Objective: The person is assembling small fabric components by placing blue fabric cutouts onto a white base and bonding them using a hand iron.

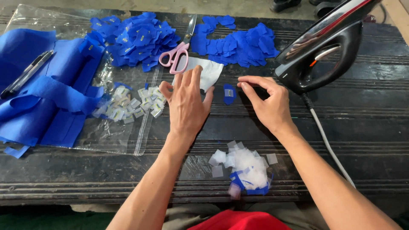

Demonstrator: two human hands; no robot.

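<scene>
**At the bench: hands around the blue patch**

On the dark bench (349,127), take the small blue patch (229,93) as your landmark; it lies flat on the wood between your two hands, and everything below is placed from it.

Largest first: far left of the patch, the folded blue cloth (47,98) lies partly on a clear bag (115,136), with a pen (26,73) on top. Right of the patch, the black iron (326,47) stands tilted, its cord (326,140) running back toward you. Behind the patch sit two heaps of blue cut pieces, one to the left (136,40) and one straight behind (238,42). Pink scissors (177,53) lie between the heaps.

Your left hand (186,104), just left of the patch, rests open and flat, fingers spread, pressing a white sheet (211,70). Your right hand (269,102), just right of the patch, is loosely curled and grips nothing; its fingertips (243,86) are near the patch's edge.

To handle the patch well, I judge you should pinch it by the edge and keep it flat, with the left hand steadying the sheet.

Mind the iron: it stands close to your right wrist, and the cord could snag your forearm. Left of the patch, small white tags (128,104) lie scattered; nearer you, a scrap pile (245,168) of white and blue offcuts sits apart.
</scene>
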